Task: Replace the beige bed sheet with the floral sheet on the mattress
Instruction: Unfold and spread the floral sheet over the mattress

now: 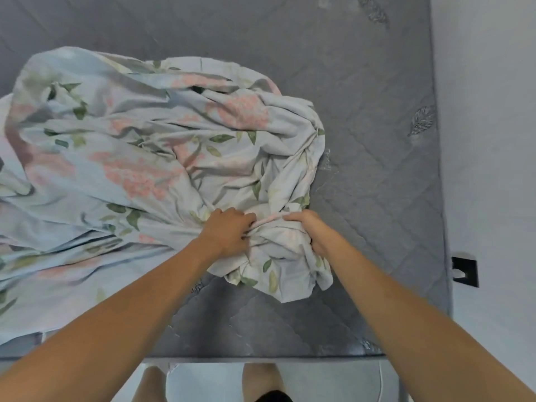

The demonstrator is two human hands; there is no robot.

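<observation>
Fingers of both hands were curled into bunched cloth, each hand clutching a fold of the floral sheet (139,158). On the left hand (229,230) the knuckles faced up and the fingertips were buried in a gathered ridge of fabric. The right hand (313,232) gripped the same ridge just beside it, its fingers wrapped over the top of the fold and its thumb hidden beneath the cloth. Only a short, pinched band of sheet separated the two hands.

Pale blue with pink blossom clusters and green leaves, the floral sheet lay in a loose, crumpled heap on the mattress (377,175). It covered the left and middle of the bed and spilled past the left edge of the view. A rumpled corner hung toward the person below the hands, resting on the bare mattress surface.

Grey and quilted in a diamond pattern, the mattress was uncovered along its far side, its right side and the near strip in front of the person. Small leaf motifs were stitched into it near the right edge.

To the right stood a white wall (487,140), touching or nearly touching the mattress edge, with a dark wall socket (465,271) set into it. Both bare forearms reached in from the bottom corners, and the person's legs showed below the near mattress edge.
</observation>
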